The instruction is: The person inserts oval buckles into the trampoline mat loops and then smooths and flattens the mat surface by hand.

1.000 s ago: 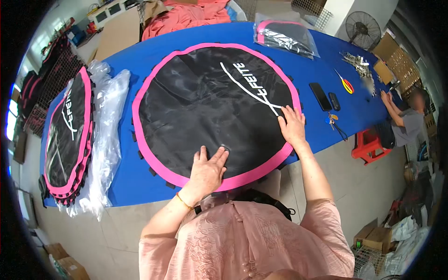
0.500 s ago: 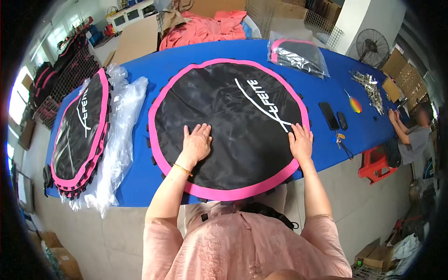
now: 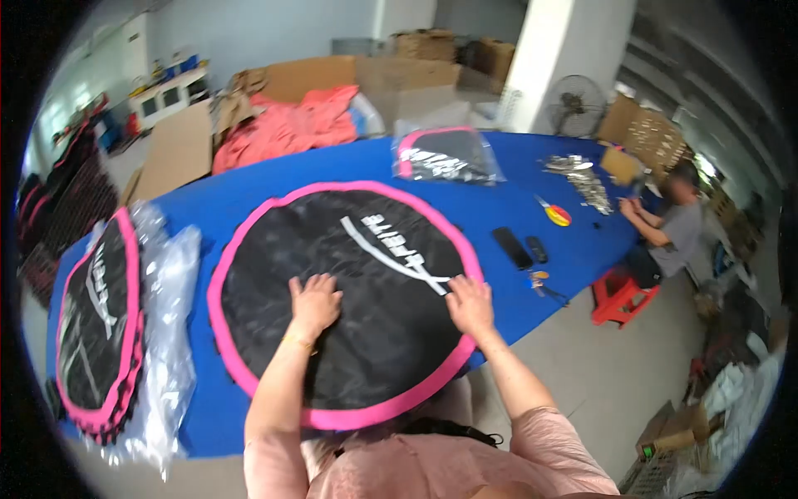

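Note:
A round black mat (image 3: 374,333) with a pink rim and white lettering lies flat on the blue table (image 3: 507,324). On its dark middle, left of centre, my left hand (image 3: 316,304) rests with fingers spread. My right hand (image 3: 470,306) lies on the mat's right side, by the pink rim and the end of the white stripe, its fingers apart. Neither hand holds anything. To the left are a stack of similar mats (image 3: 98,320) and clear plastic bags (image 3: 170,333).
A bagged mat (image 3: 449,155) lies at the back. On the right are a phone (image 3: 511,248), a small black case (image 3: 537,249), keys (image 3: 539,279), yellow-red scissors (image 3: 558,215) and metal parts (image 3: 582,179). A person (image 3: 665,224) sits by a red stool (image 3: 619,299).
Over the last second my left hand has slid away from the mat's near edge, up and leftward across it. My right hand stays by the right rim. The view has tilted upward.

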`<state>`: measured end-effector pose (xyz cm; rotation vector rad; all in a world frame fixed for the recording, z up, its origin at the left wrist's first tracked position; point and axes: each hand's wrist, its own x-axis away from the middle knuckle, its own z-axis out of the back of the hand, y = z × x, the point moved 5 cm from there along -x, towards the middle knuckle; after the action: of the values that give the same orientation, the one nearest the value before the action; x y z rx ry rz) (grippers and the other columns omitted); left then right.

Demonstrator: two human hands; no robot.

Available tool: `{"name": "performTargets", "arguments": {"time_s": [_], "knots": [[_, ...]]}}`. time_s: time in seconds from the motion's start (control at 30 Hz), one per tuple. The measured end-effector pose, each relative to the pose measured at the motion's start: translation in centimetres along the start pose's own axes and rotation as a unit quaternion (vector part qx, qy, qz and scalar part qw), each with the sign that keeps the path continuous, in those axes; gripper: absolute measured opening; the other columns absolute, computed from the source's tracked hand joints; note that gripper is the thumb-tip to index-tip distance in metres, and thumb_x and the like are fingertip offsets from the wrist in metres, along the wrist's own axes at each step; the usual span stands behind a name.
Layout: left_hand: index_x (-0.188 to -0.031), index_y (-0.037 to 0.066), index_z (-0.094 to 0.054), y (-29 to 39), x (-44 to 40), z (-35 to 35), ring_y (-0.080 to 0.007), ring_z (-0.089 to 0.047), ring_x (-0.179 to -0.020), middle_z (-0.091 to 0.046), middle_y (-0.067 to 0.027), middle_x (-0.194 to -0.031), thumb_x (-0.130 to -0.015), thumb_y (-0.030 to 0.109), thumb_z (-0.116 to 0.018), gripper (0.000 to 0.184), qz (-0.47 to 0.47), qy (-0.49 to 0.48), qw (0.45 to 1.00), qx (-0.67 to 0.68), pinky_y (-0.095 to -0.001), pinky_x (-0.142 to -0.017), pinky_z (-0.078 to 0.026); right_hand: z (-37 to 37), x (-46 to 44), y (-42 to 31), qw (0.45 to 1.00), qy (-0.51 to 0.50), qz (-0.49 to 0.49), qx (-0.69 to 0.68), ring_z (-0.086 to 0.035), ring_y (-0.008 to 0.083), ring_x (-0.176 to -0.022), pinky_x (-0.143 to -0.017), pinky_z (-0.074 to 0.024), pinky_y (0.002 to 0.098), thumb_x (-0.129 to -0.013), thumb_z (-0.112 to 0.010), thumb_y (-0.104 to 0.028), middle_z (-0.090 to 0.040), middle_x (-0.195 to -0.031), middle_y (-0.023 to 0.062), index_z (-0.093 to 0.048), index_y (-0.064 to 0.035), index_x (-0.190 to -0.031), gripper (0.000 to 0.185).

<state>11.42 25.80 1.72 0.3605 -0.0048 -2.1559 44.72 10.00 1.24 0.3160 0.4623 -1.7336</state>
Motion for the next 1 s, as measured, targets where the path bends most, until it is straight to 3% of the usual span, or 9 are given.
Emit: {"name": "performTargets", "arguments": {"time_s": [0.1,0.3,0.47,0.87,1.0], "knots": [[-0.151,0.012,-0.056,-0.9,-0.7,-0.1,-0.0285,-0.048,-0.148,-0.053,-0.0075,-0.159,-0.105,0.036,-0.054,0.051,0.034,-0.049,0.997,0.041,-0.0708,-0.123,-0.020,-0.5,0.3,0.4,1.000,-0.018,-0.020,-0.003,-0.047,0.0359,-0.146,-0.121,-0.0321,0.0606,-0.101,-0.062,-0.033,-0.059,-0.152,0.0104,-0.064,-0.0145,-0.139,0.042],[-0.153,0.011,-0.054,2.6,-3.4,-1.5,-0.0273,-0.044,-0.151,-0.052,-0.0059,-0.161,-0.107,0.036,-0.050,0.053,-0.004,-0.089,0.995,0.039,-0.0689,-0.126,-0.016,0.2,0.2,0.1,0.998,-0.051,-0.040,-0.024,-0.044,0.0370,-0.149,-0.123,-0.0283,0.0598,-0.103,-0.060,-0.034,-0.056,-0.154,0.0120,-0.062,-0.0148,-0.143,0.044],[-0.152,0.011,-0.055,3.2,-4.6,-2.1,-0.0281,-0.045,-0.150,-0.053,-0.0063,-0.160,-0.107,0.036,-0.050,0.052,-0.013,-0.055,0.997,0.044,-0.0696,-0.126,-0.016,0.5,0.2,-0.1,0.997,-0.061,-0.038,-0.023,-0.044,0.0365,-0.149,-0.124,-0.0280,0.0592,-0.104,-0.058,-0.034,-0.057,-0.154,0.0121,-0.061,-0.0159,-0.144,0.044],[-0.150,0.010,-0.057,-6.2,-2.9,-0.8,-0.0295,-0.049,-0.147,-0.054,-0.0067,-0.158,-0.105,0.032,-0.053,0.050,0.102,-0.035,0.994,0.000,-0.0698,-0.125,-0.016,0.3,0.2,0.3,0.998,-0.056,-0.028,-0.027,-0.043,0.0372,-0.149,-0.123,-0.0283,0.0591,-0.108,-0.052,-0.039,-0.057,-0.153,0.0126,-0.062,-0.0145,-0.143,0.044],[-0.151,0.012,-0.056,-8.9,-1.1,0.1,-0.0306,-0.049,-0.147,-0.053,-0.0068,-0.160,-0.106,0.033,-0.053,0.051,0.133,-0.043,0.990,-0.013,-0.0694,-0.125,-0.018,0.5,0.3,0.3,0.998,-0.044,-0.028,-0.036,-0.045,0.0364,-0.147,-0.122,-0.0291,0.0586,-0.106,-0.055,-0.035,-0.058,-0.152,0.0134,-0.063,-0.0148,-0.143,0.042]]}}
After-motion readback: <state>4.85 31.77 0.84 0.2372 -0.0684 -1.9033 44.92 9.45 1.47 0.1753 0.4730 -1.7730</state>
